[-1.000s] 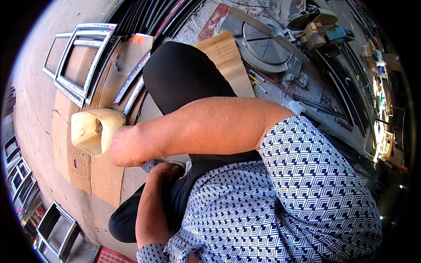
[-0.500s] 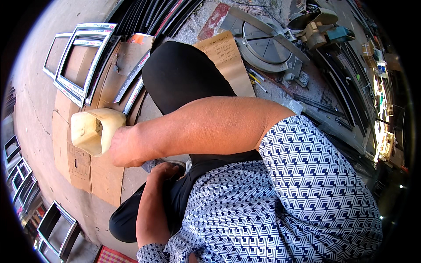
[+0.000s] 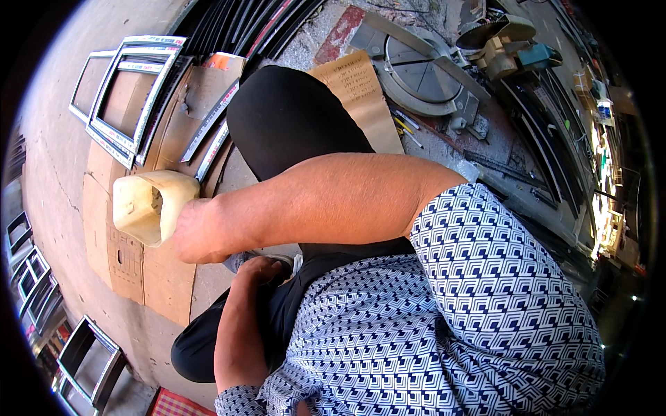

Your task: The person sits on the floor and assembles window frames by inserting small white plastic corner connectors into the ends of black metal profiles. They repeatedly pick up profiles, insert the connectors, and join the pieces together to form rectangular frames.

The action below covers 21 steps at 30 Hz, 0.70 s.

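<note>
A cut-open, yellowish-white plastic jug (image 3: 135, 204) sits on flattened cardboard to my left, its wide opening turned up and toward the left. My right arm crosses in front of me, and my right hand (image 3: 198, 232) is closed against the jug's near right side. Its fingertips are hidden from view. Low in front of my body, my left hand (image 3: 259, 269) rests beside my shoe (image 3: 283, 263) between my bent legs. Its fingers are mostly hidden, so their grip cannot be made out.
Rectangular frames (image 3: 132, 139) lean beyond the jug on the cardboard (image 3: 128, 267). Dark strips (image 3: 232, 28) lie at the far side. A mitre saw (image 3: 423, 69), pencils (image 3: 408, 125) and a written-on cardboard piece (image 3: 357, 90) are at the right. Another frame (image 3: 90, 364) stands lower left.
</note>
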{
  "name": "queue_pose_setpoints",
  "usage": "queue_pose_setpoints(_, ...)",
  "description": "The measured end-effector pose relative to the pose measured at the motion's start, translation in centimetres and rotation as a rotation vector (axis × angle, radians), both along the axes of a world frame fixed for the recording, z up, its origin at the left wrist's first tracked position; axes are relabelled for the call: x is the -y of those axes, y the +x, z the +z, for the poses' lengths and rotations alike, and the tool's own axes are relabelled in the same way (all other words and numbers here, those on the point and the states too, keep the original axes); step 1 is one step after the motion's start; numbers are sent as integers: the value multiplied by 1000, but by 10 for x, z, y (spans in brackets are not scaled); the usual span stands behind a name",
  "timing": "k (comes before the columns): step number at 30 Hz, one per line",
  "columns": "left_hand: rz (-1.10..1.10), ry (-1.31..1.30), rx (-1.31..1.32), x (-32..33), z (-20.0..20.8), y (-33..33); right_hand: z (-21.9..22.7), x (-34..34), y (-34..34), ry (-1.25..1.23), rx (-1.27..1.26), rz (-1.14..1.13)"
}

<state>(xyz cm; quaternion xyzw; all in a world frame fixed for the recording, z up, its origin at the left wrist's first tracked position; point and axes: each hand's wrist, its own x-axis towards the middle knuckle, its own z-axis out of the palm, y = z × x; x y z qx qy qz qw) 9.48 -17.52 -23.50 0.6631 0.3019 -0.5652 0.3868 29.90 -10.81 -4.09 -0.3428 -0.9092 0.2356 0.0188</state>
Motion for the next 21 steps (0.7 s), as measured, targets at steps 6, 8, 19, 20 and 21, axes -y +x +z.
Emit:
queue_pose_setpoints(6,3,-13,16,-1,0,0,2,1,1,-1,-1,-7)
queue_pose_setpoints(8,3,12,38,0,-4,-3,2,1,2,-6,0,-5)
queue_pose_setpoints(19,8,-5,35,1,-17,-12,-7,-1,-4,30,12,-17)
queue_pose_setpoints(20,3,0,34,1,-17,-12,-7,-1,-4,29,14,-16)
queue_pose_setpoints(21,9,-9,33,0,-16,-11,-7,0,-3,29,17,-15)
